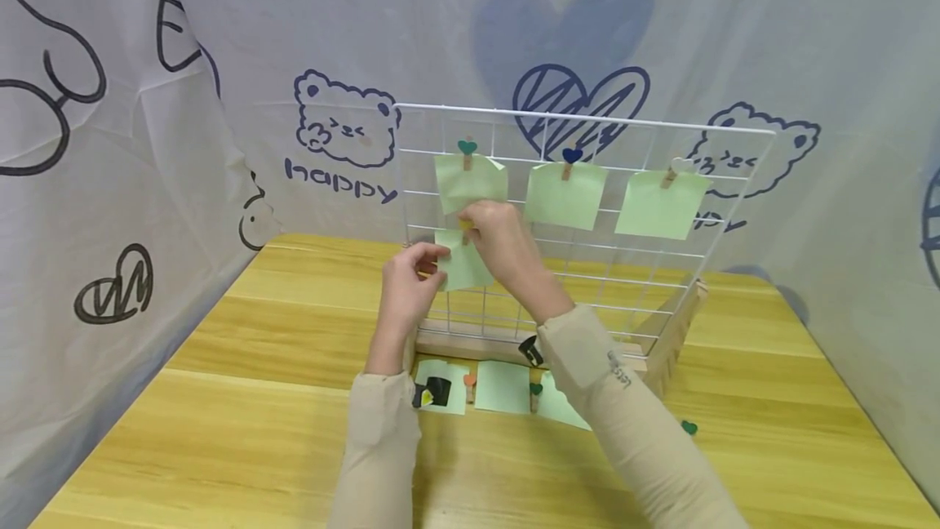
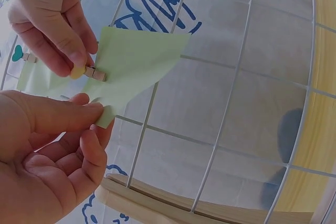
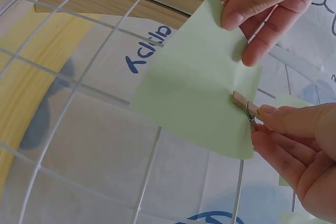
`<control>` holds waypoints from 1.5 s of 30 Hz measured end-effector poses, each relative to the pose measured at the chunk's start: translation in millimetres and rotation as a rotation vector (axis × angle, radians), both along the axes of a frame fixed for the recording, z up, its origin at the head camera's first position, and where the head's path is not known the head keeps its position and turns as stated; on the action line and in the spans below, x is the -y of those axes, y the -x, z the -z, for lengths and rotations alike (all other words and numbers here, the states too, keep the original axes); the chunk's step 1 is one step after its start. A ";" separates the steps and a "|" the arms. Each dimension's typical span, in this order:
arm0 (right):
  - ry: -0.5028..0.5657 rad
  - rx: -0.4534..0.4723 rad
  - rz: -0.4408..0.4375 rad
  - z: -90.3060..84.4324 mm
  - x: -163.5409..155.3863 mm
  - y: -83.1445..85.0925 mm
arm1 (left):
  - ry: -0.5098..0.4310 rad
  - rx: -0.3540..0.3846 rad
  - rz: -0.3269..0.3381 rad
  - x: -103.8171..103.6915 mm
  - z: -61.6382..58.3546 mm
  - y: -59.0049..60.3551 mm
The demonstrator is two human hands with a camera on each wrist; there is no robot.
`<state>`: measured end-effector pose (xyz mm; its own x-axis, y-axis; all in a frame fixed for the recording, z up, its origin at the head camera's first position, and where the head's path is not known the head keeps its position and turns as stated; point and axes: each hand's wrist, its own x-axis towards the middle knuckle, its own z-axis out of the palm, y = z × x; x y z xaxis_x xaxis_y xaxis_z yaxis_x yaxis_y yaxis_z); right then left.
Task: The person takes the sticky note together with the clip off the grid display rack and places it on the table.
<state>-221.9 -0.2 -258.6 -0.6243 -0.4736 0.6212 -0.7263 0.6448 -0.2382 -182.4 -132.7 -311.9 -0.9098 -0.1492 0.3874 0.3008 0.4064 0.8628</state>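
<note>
both hands are up at the wire grid (image 1: 646,211), which stands upright in a wooden base (image 1: 470,345) on the table (image 1: 220,431). the left hand (image 1: 407,284) pinches the lower left corner of a green note (image 1: 463,264) between thumb and forefinger, the other fingers loosely curled beneath. in the left wrist view that thumb lies flat along the note's (image 2: 136,59) edge. the right hand (image 1: 499,239) pinches a small wooden clip (image 2: 94,73) with a yellow head, thumb and forefinger closed on it, at the note's top edge. the right wrist view shows the clip (image 3: 245,106) biting onto the paper (image 3: 194,93) right at a grid wire, fingertips tight on its tail. so the note sits against the grid's second row, left column, just below an already hung note (image 1: 470,182).

across the top row hang three green notes: that left one under a teal heart clip (image 1: 467,149), a middle one (image 1: 565,196) under a navy heart clip (image 1: 571,157), a right one (image 1: 661,204) under a pale clip (image 1: 670,176). on the table in front of the base lie more green notes (image 1: 503,386) with a few clips among them, one orange (image 1: 470,384), one green (image 1: 535,392). a loose green heart (image 1: 689,428) lies further right. behind it all hangs a white cloth (image 1: 220,104) printed with bears, hearts and "happy".
</note>
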 end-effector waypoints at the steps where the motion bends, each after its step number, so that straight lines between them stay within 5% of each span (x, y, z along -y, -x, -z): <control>1: 0.007 -0.005 -0.002 0.5 0.2 0.3 | -0.001 -0.001 0.001 0.1 0.2 0.0; 34: 0.092 -0.049 0.037 6.4 12.8 -5.2 | 0.005 0.031 -0.010 -1.7 -0.8 2.3; 45: 0.168 -0.149 0.005 15.4 11.7 -2.7 | -0.010 0.026 -0.021 0.5 -0.4 1.8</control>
<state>-219.3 -11.9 -274.0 -0.5220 -0.3530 0.7765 -0.7583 0.6088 -0.2330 -184.3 -133.3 -311.6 -0.9162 -0.1724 0.3617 0.2692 0.4036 0.8744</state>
